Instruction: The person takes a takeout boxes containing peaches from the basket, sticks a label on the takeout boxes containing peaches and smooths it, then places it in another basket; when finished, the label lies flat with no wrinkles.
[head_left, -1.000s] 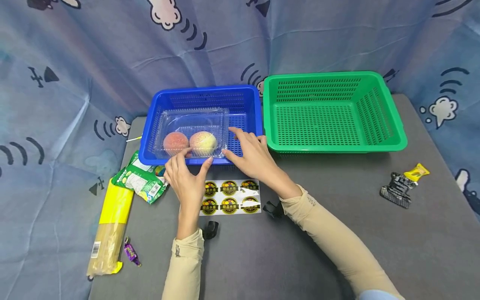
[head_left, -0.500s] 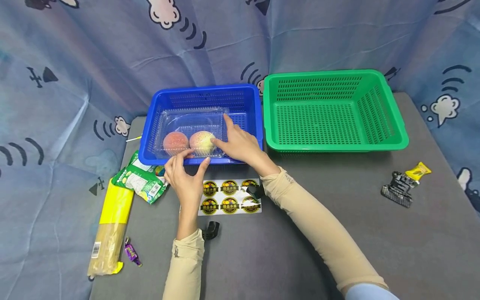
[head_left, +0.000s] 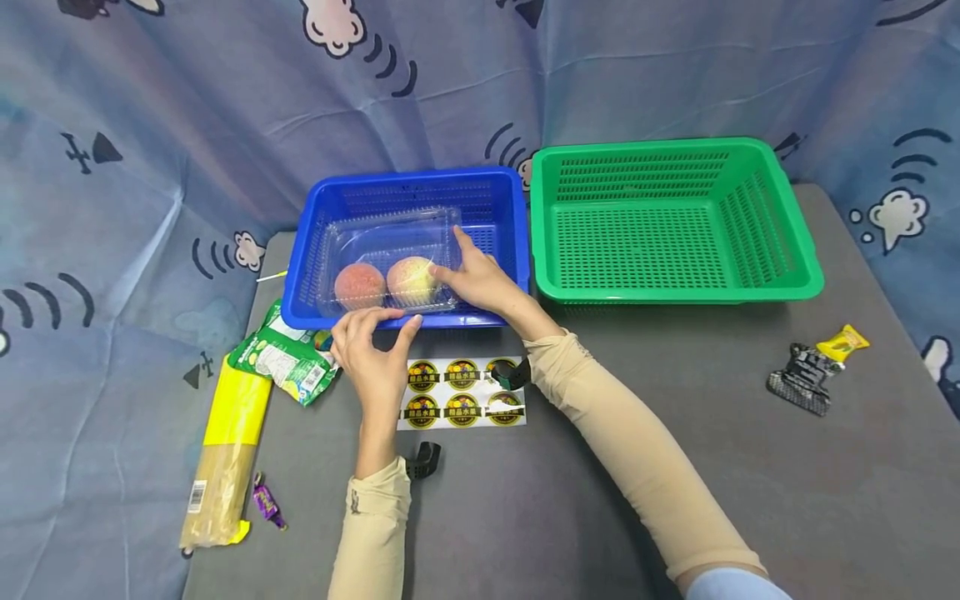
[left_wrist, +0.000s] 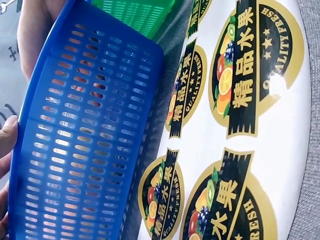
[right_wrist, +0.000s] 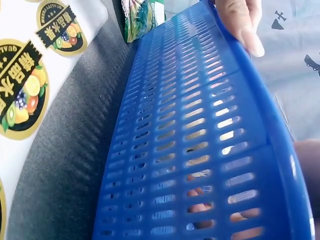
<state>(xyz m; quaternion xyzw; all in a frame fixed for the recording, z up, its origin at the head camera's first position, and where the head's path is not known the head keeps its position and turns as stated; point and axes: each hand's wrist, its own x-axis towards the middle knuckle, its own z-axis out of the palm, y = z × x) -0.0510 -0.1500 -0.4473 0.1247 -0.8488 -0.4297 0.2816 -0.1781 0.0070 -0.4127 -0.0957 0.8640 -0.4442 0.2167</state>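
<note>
A clear plastic clamshell box (head_left: 375, 237) lies in the blue basket (head_left: 487, 187), with two peaches (head_left: 360, 286) side by side inside. Its right end and far edge sit slightly raised. My right hand (head_left: 483, 279) grips the box's right end, thumb over the lid near the yellowish peach, forefinger along the edge. My left hand (head_left: 369, 346) is at the basket's front rim, thumb and fingers bent and spread apart, fingers reaching over the rim by the box's front edge. The left fingertips are partly hidden, so I cannot tell what they hold. Both wrist views mostly show the basket's slotted front wall (left_wrist: 85, 125).
A green basket (head_left: 637, 250) stands right of the blue one. In front lies a sheet of round fruit stickers (head_left: 461, 394). At left are a green snack bag (head_left: 285, 358), a yellow noodle pack (head_left: 228, 450) and a purple candy (head_left: 267, 502). Black and yellow wrappers (head_left: 801, 382) lie far right.
My right hand has moved left from beside the box onto its right end. The box's far right edge has risen a little. My left hand stays at the front rim.
</note>
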